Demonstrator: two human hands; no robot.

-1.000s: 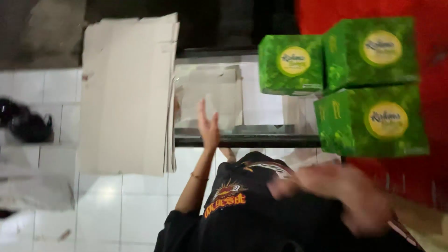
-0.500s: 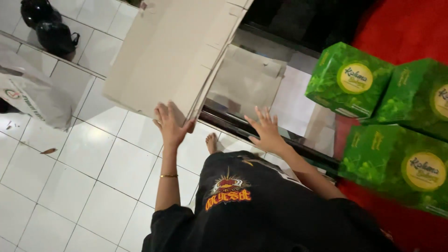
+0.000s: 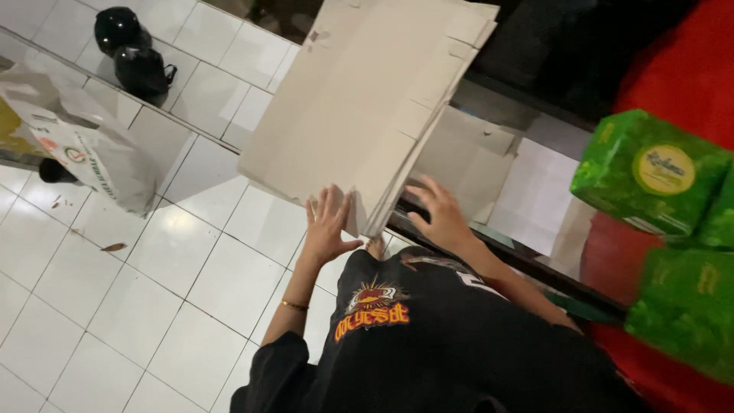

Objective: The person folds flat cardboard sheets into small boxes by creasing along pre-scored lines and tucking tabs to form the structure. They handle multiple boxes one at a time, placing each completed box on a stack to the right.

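The left hand (image 3: 330,228) was spread wide, fingers fanned and flat against the near edge of the tall stack of flattened tan cardboard sheets (image 3: 367,107), which stood leaning away from the person on the white tiled floor (image 3: 153,283). A thin gold bracelet (image 3: 293,306) sat on that forearm. The right hand (image 3: 441,218) was open too, fingers splayed and reaching in at the right side of the stack's lower corner; whether it actually touched the cardboard could not be told. Below both hands hung the person's black T-shirt with an orange printed emblem (image 3: 375,310). Behind the stack lay another pale cardboard piece (image 3: 478,157) by a dark ledge (image 3: 535,264). Off to the right, green wrapped cartons with round yellow labels (image 3: 650,172) were piled against a red surface (image 3: 688,69). Far left, a white printed plastic bag (image 3: 92,153) sagged on the tiles, with two black helmets (image 3: 130,53) well beyond it.
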